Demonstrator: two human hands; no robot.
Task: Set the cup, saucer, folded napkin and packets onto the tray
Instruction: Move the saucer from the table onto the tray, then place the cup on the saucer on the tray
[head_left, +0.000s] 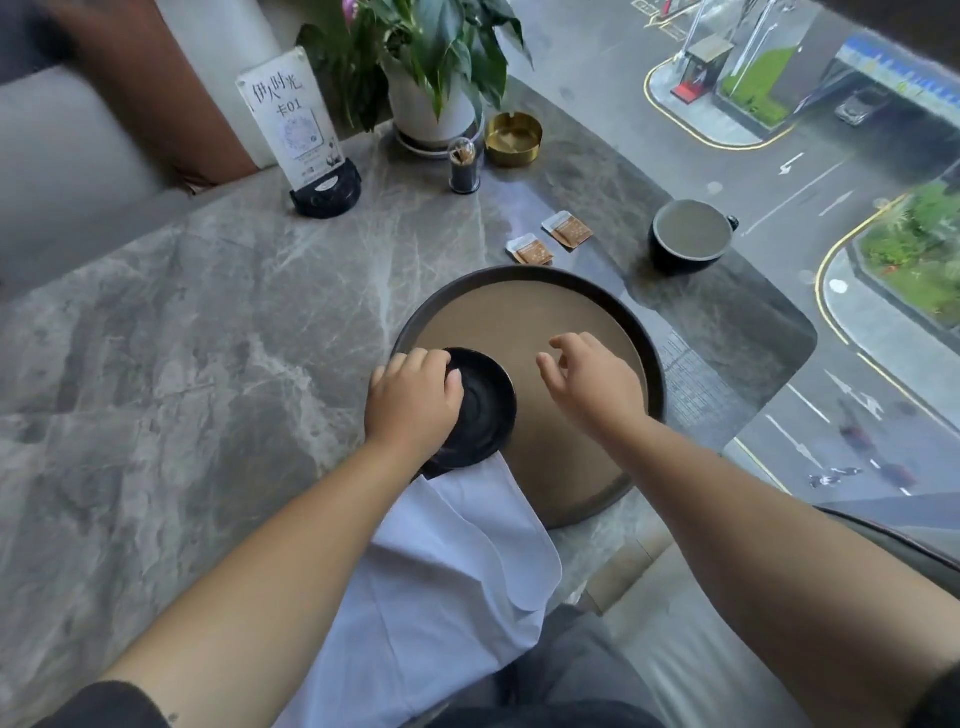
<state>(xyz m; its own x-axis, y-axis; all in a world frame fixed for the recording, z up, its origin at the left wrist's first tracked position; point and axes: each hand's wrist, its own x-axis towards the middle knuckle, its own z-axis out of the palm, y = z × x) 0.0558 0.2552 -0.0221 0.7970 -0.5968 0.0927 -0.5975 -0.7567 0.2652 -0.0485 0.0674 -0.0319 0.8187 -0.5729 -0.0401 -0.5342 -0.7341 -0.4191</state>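
A round dark-rimmed tray (587, 306) with a tan inside lies on the marble table. My left hand (413, 397) grips a black saucer (485, 402) at the tray's left edge, its near rim over a white napkin (452, 561) that hangs off the table's front edge. My right hand (592, 379) hovers over the tray's middle, fingers apart, holding nothing. Two brown-and-white packets (531, 249) (567, 229) lie on the table just beyond the tray. A dark cup (688, 236) stands on the table to the far right.
At the back stand a table sign in a black base (306, 135), a toothpick holder (464, 166), a gold ashtray (513, 139) and a potted plant (431, 104). The table's right edge runs along a window. A sofa backs the left side.
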